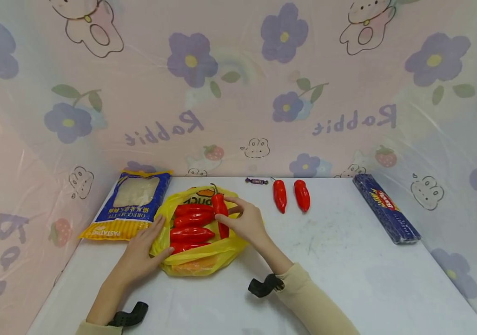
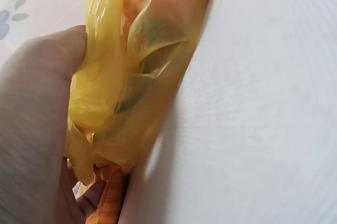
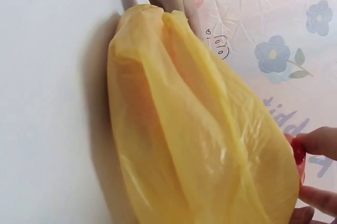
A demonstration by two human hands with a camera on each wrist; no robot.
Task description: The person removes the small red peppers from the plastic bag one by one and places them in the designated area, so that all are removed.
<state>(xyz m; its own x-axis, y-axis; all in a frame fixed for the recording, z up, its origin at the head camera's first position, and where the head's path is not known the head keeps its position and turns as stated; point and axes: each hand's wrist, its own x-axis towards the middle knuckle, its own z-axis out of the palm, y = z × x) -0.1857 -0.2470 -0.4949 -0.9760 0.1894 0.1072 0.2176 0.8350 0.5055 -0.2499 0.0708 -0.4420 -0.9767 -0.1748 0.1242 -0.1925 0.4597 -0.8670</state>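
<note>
A yellow plastic bag (image 1: pixel 198 266) lies open at centre-left, several red peppers (image 1: pixel 192 233) inside. My right hand (image 1: pixel 244 223) pinches one upright red pepper (image 1: pixel 219 204) between thumb and fingers at the bag's right side; in the right wrist view that pepper (image 3: pixel 298 155) shows just past the bag (image 3: pixel 174 119). My left hand (image 1: pixel 140 253) rests along the bag's left edge, fingers extended and thumb at the lowest pepper. From the left wrist, the left hand (image 2: pixel 37 103) touches the crumpled yellow bag (image 2: pixel 105 77).
A blue and yellow pasta bag (image 1: pixel 134 204) lies behind the left hand. Two red peppers (image 1: pixel 279 196) (image 1: pixel 302 196) and a small purple-wrapped candy (image 1: pixel 257 181) lie near the back edge. A dark blue pasta packet (image 1: pixel 385 209) is at the right.
</note>
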